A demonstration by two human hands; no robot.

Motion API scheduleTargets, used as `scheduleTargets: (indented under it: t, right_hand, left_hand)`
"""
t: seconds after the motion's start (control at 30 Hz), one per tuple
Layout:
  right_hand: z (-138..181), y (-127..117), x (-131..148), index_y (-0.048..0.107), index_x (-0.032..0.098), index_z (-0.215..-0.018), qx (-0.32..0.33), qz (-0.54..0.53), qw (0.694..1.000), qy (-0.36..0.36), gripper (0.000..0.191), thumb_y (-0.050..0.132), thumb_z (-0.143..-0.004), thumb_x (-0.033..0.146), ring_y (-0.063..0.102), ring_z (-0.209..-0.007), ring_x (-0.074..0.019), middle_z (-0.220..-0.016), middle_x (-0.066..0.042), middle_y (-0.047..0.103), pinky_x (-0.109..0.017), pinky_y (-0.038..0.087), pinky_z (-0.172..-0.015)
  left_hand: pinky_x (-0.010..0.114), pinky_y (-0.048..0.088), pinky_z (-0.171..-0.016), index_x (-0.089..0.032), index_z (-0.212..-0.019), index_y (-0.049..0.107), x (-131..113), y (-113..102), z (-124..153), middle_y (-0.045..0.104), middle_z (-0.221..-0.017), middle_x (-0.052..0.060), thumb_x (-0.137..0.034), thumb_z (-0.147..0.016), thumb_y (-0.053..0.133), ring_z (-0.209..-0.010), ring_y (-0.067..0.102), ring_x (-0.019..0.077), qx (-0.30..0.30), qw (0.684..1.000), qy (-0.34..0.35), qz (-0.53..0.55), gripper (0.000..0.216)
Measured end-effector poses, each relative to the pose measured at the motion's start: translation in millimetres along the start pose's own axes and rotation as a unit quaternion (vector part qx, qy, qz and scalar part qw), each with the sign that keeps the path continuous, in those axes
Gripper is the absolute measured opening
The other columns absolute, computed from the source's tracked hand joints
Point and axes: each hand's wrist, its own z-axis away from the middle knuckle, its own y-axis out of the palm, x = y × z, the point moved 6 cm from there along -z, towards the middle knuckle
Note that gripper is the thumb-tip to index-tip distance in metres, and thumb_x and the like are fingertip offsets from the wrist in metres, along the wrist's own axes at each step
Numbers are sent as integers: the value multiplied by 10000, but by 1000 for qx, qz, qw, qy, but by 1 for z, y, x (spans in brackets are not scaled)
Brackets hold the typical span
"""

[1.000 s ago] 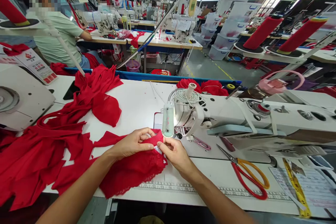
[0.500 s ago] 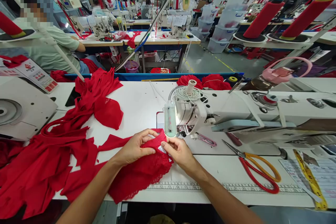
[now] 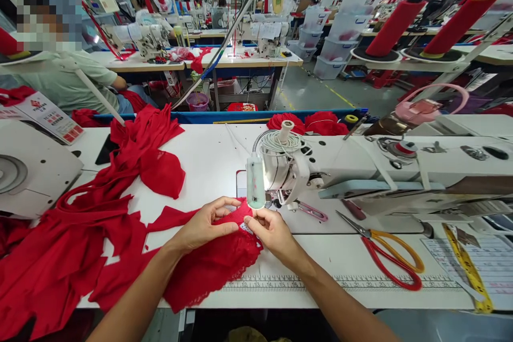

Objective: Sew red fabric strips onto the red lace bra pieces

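A red lace-edged garment piece (image 3: 218, 264) is held between both hands, just in front of the sewing machine (image 3: 280, 165). My left hand (image 3: 210, 227) pinches its upper part, thumb on top and fingers behind. My right hand (image 3: 274, 232) grips its right edge between thumb and forefinger, beside a small white label (image 3: 245, 227). The lace edge hangs down over the ruler strip (image 3: 280, 282) at the table's front. From the held piece a red strip (image 3: 170, 218) runs left. The needle area is partly hidden behind a pale green guard (image 3: 255, 183).
A heap of red fabric (image 3: 60, 256) covers the table's left side. Scissors (image 3: 390, 256) with orange and red handles lie to the right, near a yellow tape measure (image 3: 468, 270). Red thread cones (image 3: 395, 26) stand above the machine. A seated person (image 3: 76, 80) is at the left.
The whole view has shifted slightly, so things sit a little further left. Both hands keep hold of the red garment piece in nearly the same pose.
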Motion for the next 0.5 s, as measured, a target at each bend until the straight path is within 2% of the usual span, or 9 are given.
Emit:
scheduleTargets:
  t: [0.17, 0.33, 0.4, 0.5]
  right_hand:
    - [2, 1, 1, 548, 202, -720, -2, -42, 998, 40, 393, 627, -834, 570, 374, -557, -104, -630, 42, 438, -235, 295, -490]
    - [4, 9, 13, 655, 189, -885, 54, -62, 997, 12, 407, 648, -835, 594, 542, -726, -149, -795, -6, 609, -253, 445, -637]
    - [4, 9, 11, 672, 184, -907, 42, -61, 997, 23, 440, 683, -799, 610, 564, -749, -161, -832, -19, 639, -264, 464, -651]
    - [5, 9, 2, 656, 176, -858, 19, -75, 995, 61, 476, 713, -757, 638, 557, -689, -153, -781, -14, 632, -263, 460, -609]
  left_hand:
    - [240, 495, -688, -196, -1158, 582, 2, 8, -2, 691, -951, 22, -272, -790, 777, -791, 654, 151, 9, 1000, 5, 27, 423]
    - [220, 466, -646, -201, -1267, 534, 7, 12, -3, 665, -877, 1, -227, -774, 773, -714, 621, 122, 19, 999, 6, 47, 548]
    - [207, 440, -616, -207, -1306, 512, 10, 11, -3, 651, -836, -12, -206, -766, 768, -666, 596, 106, 13, 999, 7, 38, 597]
    - [205, 426, -596, -207, -1327, 502, 12, 10, -4, 648, -842, -12, -176, -747, 759, -648, 577, 101, 14, 999, 15, 29, 634]
